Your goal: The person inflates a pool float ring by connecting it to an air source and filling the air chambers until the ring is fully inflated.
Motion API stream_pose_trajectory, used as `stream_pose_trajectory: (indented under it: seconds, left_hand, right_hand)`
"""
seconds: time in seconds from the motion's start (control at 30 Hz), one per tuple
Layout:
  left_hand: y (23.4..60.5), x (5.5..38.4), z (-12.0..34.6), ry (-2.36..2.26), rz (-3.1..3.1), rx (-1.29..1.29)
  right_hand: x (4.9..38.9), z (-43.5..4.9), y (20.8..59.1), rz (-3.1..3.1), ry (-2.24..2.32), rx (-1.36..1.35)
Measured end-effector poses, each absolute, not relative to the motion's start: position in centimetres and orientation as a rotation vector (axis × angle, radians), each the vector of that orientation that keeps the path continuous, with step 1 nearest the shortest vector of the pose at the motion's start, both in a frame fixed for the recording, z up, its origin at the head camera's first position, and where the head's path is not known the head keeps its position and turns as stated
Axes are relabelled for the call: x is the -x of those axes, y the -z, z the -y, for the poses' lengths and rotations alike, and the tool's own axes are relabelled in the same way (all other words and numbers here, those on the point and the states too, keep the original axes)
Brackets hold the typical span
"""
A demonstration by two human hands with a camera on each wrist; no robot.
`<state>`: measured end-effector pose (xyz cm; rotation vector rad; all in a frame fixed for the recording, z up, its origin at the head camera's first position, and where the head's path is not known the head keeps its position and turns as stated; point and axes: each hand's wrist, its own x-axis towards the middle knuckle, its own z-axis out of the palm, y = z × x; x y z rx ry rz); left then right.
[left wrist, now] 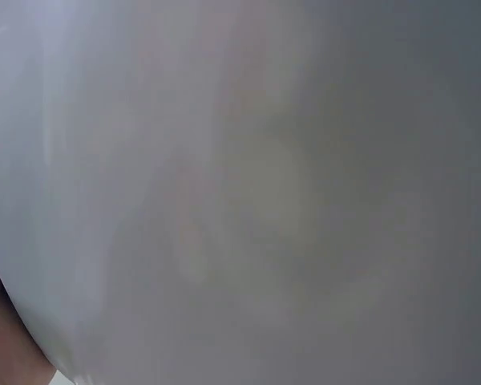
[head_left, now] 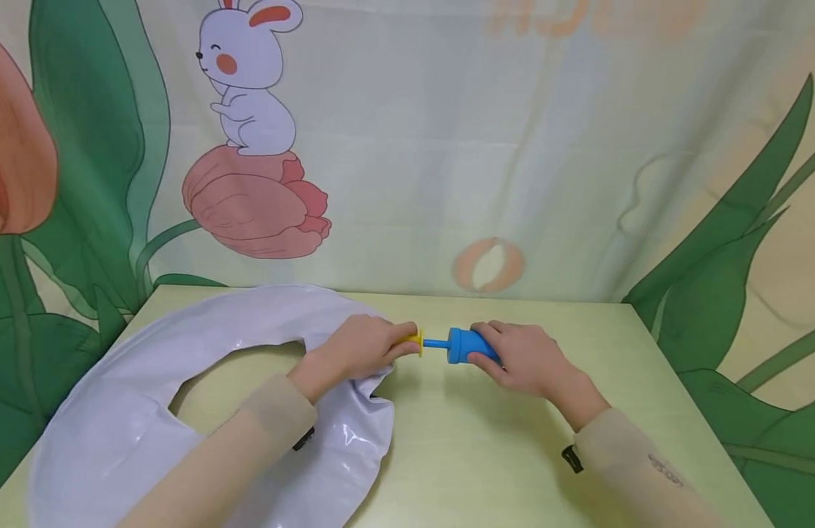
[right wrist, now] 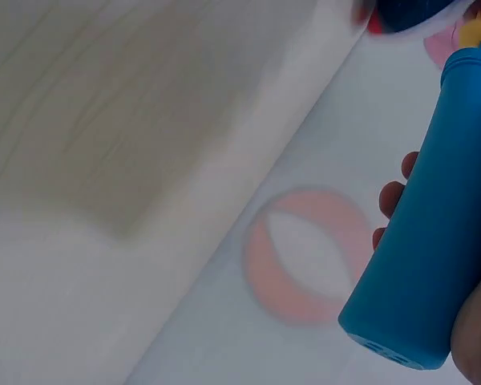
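My left hand (head_left: 363,347) pinches the yellow end piece (head_left: 415,341) of a blue hand pump (head_left: 467,346), beside the right edge of a pale, wrinkled inflatable ring (head_left: 104,418). A short length of blue rod (head_left: 437,343) shows between the yellow piece and the pump's barrel. Around that barrel curls my right hand (head_left: 529,359). In the right wrist view the blue barrel (right wrist: 425,224) slants, with several fingertips showing past its far side. The ring's blurred pale surface (left wrist: 248,192) fills most of the left wrist view, so the left fingers are hidden there.
A pale yellow-green table (head_left: 460,455) lies under the ring and both hands. Behind it hangs a printed cloth (head_left: 407,147) with a rabbit, tulips and leaves. The ring covers much of the table's left side.
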<state>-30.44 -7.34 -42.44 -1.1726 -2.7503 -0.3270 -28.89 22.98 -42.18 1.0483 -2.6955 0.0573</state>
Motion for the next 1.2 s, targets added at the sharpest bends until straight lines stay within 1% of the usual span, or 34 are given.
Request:
stream_pose_trajectory:
  seconds: [0.13, 0.27, 0.43, 0.67, 0.77, 0.97, 1.2]
  left_hand:
    - [42.4, 30.2, 6.5, 0.357, 2.755, 1.191]
    - [42.3, 30.2, 6.7, 0.357, 2.779, 1.181]
    - [41.8, 30.1, 8.1, 0.311, 2.828, 1.097]
    - [40.6, 29.6, 9.6, 0.308, 2.937, 0.877]
    - [40.5, 29.5, 10.2, 0.327, 2.958, 0.829]
    - [40.8, 29.7, 10.8, 0.398, 2.94, 0.862]
    - [41.1, 29.4, 9.3, 0.353, 2.897, 0.94]
  right_hand:
    - [28.9, -20.9, 42.1, 2.681, -0.073, -1.059]
    - [28.8, -20.4, 41.9, 2.708, -0.092, -1.016]
    - [28.6, -22.1, 42.0, 2.758, -0.09, -0.943]
    - [28.5, -25.3, 41.7, 2.771, -0.038, -0.831]
    - [28.4, -26.5, 41.6, 2.82, -0.086, -0.767]
    - [28.6, -27.4, 41.7, 2.844, -0.155, -0.79]
    - [28.9, -24.9, 41.3, 2.806, -0.175, -0.916]
